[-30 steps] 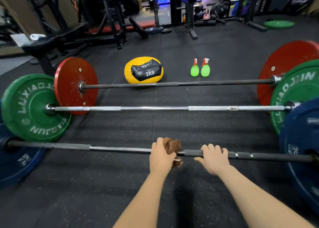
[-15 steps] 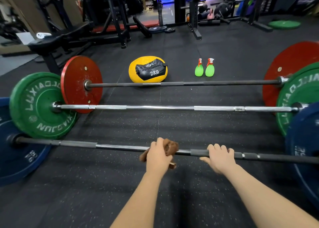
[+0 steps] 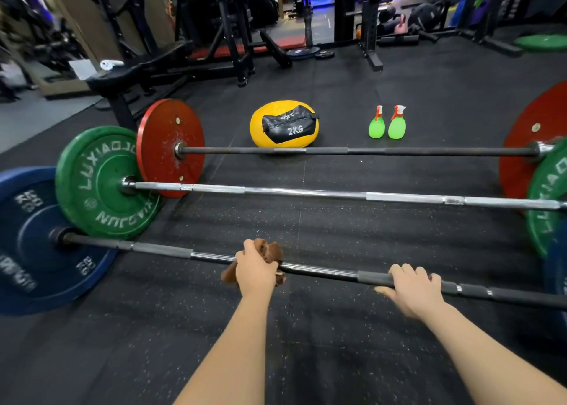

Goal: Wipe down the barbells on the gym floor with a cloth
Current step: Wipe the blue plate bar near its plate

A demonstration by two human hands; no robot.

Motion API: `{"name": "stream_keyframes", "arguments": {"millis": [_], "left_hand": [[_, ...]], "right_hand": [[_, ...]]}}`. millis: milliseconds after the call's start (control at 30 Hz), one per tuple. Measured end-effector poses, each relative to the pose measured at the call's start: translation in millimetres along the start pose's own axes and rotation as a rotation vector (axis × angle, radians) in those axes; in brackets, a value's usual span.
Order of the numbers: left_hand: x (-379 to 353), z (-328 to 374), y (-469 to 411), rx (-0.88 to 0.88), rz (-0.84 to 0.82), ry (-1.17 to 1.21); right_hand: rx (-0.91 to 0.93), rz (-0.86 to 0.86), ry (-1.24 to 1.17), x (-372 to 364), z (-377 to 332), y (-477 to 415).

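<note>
Left hand (image 3: 256, 268) clenches a brown cloth (image 3: 271, 251) around the nearest barbell (image 3: 159, 248) (blue plate (image 3: 36, 242)) on the floor (image 3: 306, 328); right hand (image 3: 414, 285) grasps it, steadying; firm, full-length strokes likely clean best.

The fingers (image 3: 250, 249) of the left hand (image 3: 256, 271) hold a brown cloth (image 3: 271, 251) on a black bar (image 3: 153, 248). Left of the fingers: blue plate (image 3: 36, 251), green plate (image 3: 98, 183) with white lettering, red plate (image 3: 167, 147). Beyond the fingers: silver bar (image 3: 306, 193), yellow-and-black ball (image 3: 283, 124), two bright green bottles (image 3: 397, 128). Black floor (image 3: 306, 328), white speckles.
</note>
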State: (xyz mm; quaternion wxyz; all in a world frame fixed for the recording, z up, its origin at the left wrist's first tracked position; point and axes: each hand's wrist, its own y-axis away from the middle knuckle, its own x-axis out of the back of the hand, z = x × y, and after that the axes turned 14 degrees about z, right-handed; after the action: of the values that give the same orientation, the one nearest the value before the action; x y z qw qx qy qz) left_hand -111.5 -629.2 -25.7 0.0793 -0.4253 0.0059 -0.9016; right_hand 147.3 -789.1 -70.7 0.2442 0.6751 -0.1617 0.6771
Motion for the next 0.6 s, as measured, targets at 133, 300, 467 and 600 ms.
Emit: {"name": "stream_keyframes", "arguments": {"millis": [133, 300, 467, 600], "left_hand": [[0, 4, 1, -0.091, -0.118, -0.113], [-22, 17, 30, -0.182, -0.19, -0.127], [-25, 20, 35, -0.172, -0.181, -0.098], [-16, 1, 14, -0.077, -0.02, -0.043]], "right_hand": [[0.014, -0.002, 0.01, 0, 1, 0], [0.013, 0.003, 0.013, 1, 0, 1], [0.008, 0.01, -0.002, 5, -1, 4], [0.008, 0.013, -0.016, 6, -2, 5]]}}
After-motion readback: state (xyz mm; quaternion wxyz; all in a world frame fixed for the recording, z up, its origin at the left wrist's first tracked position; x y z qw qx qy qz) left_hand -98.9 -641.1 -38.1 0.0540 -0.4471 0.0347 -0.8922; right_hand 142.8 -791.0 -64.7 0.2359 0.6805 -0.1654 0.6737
